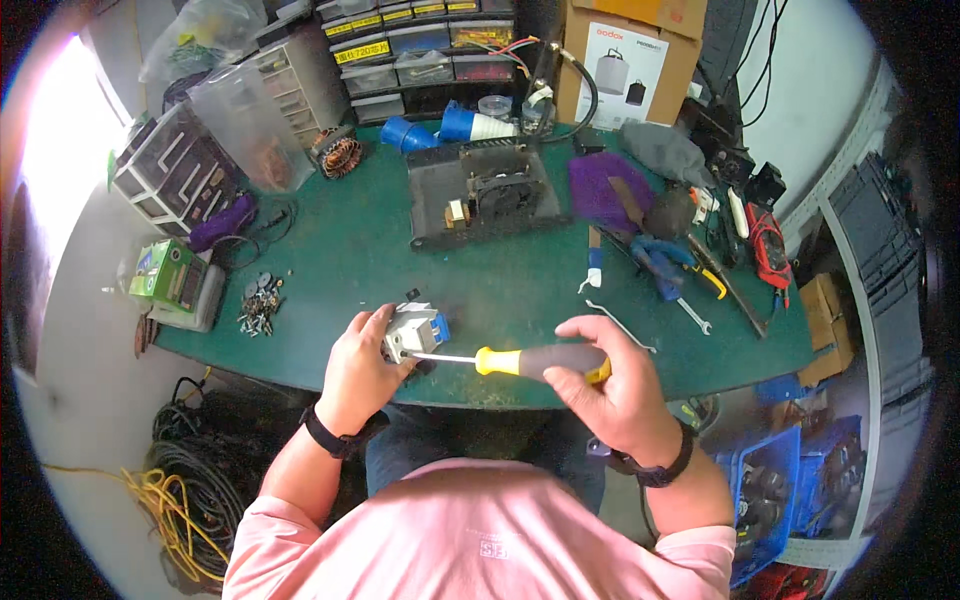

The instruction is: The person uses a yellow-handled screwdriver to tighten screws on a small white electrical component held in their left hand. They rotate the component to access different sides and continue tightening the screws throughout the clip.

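My left hand (360, 365) grips a small white plastic component (412, 330) with a blue piece (438, 327) on its right side, held at the bench's front left of centre. My right hand (615, 395) is wrapped round the grey and yellow handle of a screwdriver (495, 361). Its shaft runs leftward, with the tip at the lower face of the component. A small pile of screws and washers (262, 305) lies to the left of my left hand. Just beyond my right hand are two loose wrenches (620, 325).
On the green bench (320, 250) sit a black metal housing (485, 190), blue plugs (460, 122), a copper coil (340, 155), drawer units (420, 65), a cardboard box (625, 70) and, at right, several tools (665, 270). Coiled cables (195, 495) and blue crates (760, 480) are below.
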Motion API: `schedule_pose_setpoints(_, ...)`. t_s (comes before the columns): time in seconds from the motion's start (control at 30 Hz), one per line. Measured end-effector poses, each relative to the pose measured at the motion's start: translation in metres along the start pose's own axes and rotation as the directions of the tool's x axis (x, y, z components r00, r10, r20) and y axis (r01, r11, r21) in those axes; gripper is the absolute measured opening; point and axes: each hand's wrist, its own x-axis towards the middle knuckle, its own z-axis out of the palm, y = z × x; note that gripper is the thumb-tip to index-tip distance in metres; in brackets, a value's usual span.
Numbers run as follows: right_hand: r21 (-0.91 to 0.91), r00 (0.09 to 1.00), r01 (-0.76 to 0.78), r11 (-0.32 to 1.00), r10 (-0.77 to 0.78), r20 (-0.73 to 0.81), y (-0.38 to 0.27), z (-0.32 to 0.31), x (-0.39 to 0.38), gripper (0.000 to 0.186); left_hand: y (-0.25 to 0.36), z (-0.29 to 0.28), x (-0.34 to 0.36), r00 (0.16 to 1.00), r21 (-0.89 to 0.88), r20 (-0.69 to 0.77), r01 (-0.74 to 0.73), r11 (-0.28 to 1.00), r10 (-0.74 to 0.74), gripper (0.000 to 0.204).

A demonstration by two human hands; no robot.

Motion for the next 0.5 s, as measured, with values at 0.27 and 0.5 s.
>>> schedule_pose_setpoints(0.27, 0.053, 0.996, -0.045, 0.998, 0.05, -0.08, -0.001, 0.007, 0.002, 0.053, 0.001, 0.0, -0.001, 1.0, 0.017, 0.012, 0.018, 1.0, -0.018, 0.063)
schedule_pose_setpoints(0.5, 0.085, 0.997, 0.007, 0.996, -0.001, -0.077, 0.001, 0.006, 0.0, 0.057, 0.002, -0.001, 0.0, 1.0, 0.029, 0.011, 0.005, 1.0, -0.005, 0.062)
